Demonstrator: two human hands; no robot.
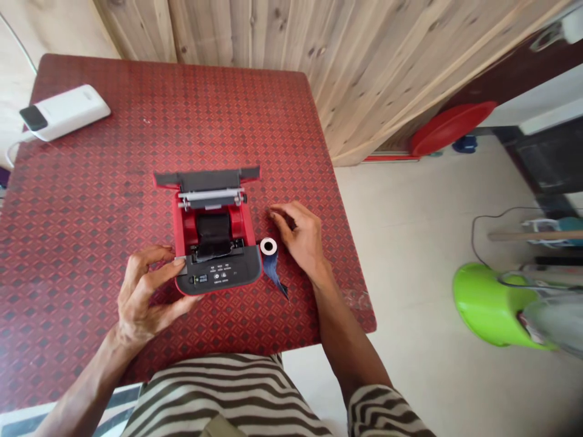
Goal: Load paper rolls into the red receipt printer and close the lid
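Observation:
A small red and black printer (218,270) stands on the table with its lid (207,179) raised at the back. Inside its red bay lies a dark strip or roll (214,233). My left hand (146,291) grips the printer's front left corner, the index finger on top and the thumb at the front edge. Just right of the printer is a small roll (268,246) with a white end, its dark blue tail (274,273) trailing toward me. My right hand (300,233) rests beside that roll, thumb and index finger apart and nothing visible between them.
The table (218,115) has a red patterned top. A white power bank (68,112) with a cable lies at its far left. A wood-plank wall (255,36) borders the back. On the floor to the right are a green bucket (487,303) and a red basin (450,127).

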